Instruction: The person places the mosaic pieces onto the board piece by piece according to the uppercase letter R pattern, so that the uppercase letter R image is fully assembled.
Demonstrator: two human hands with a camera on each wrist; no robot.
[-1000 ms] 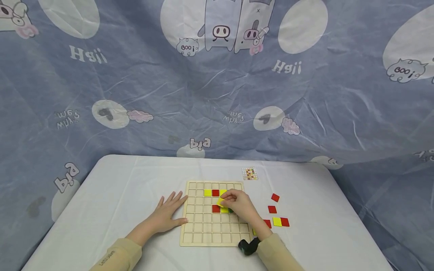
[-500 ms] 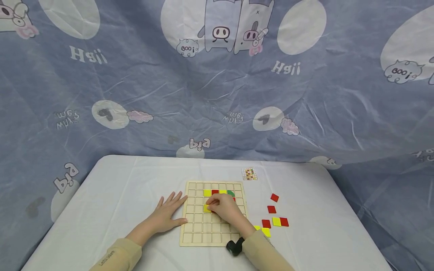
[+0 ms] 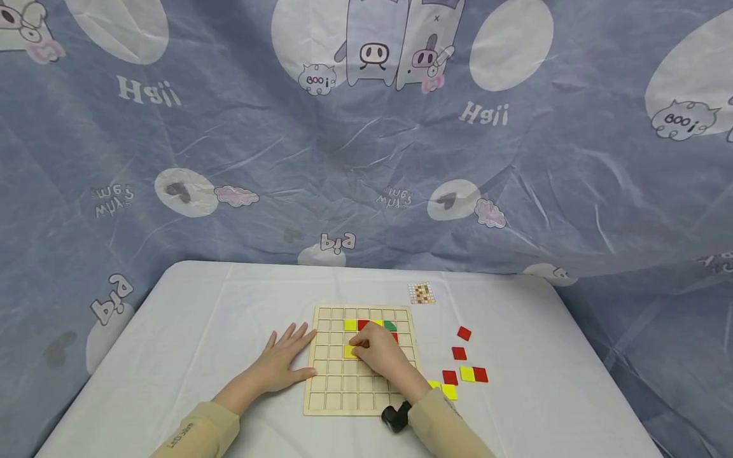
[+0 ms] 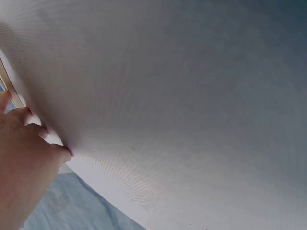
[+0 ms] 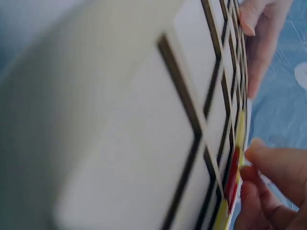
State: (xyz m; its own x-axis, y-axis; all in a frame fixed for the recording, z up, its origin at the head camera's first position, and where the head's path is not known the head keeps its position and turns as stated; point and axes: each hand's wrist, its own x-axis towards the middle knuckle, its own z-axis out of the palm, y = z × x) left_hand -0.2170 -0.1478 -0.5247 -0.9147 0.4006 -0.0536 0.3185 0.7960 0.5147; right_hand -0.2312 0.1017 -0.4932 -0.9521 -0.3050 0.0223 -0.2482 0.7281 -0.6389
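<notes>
A pale wooden grid board [image 3: 335,385] lies on the white-covered table. My left hand [image 3: 279,364] rests flat with spread fingers, thumb and fingertips at the board's left edge. Over the grid's middle is my right hand [image 3: 380,353], its thumb and curled fingers together at the right edge of a yellow square tile [image 3: 349,352]. In the right wrist view, those fingertips meet close beside a red tile [image 5: 232,179] in the grid. Farther back on the board sit another yellow tile [image 3: 350,325], a red square tile [image 3: 363,325] and a green rounded piece [image 3: 390,326]. The right hand hides some cells.
Loose tiles lie right of the board, among them a red tile [image 3: 464,333] and a yellow tile [image 3: 467,374]. A small printed pattern card [image 3: 421,293] is behind the board. A black device [image 3: 395,417] is at the right wrist. A printed blue curtain [image 3: 366,159] hangs behind.
My right hand has moved left over the board with a yellow tile, which now lies left of the red one. In the last half second its knuckles rose slightly. The left hand has stayed still.
</notes>
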